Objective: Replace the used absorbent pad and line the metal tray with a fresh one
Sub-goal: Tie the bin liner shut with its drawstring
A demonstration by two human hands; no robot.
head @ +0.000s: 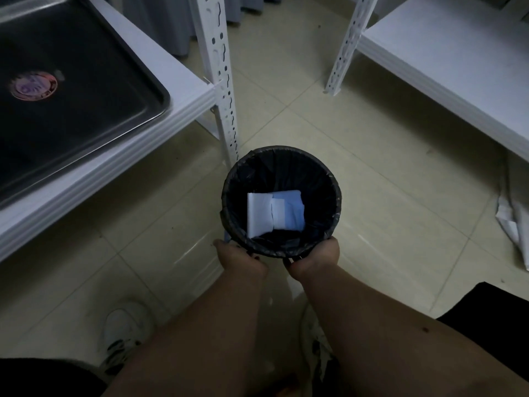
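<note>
Head view: our left hand (239, 257) and right hand (313, 260) grip the near rim of the lined bin (333, 179), fingers curled under; the used pad (273, 214) lies folded inside; the metal tray (154, 90) sits bare on the shelf (189, 78); we judge the pad light, limp, best pinched by an edge.

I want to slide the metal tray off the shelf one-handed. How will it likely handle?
The metal tray looks rigid, so it probably won't flex. It is wide and shallow with a low rim, so one hand may leave it tilting. Its smooth surface on the white shelf suggests it slides easily. It carries no pad, only a round sticker, so it is likely light.
</note>
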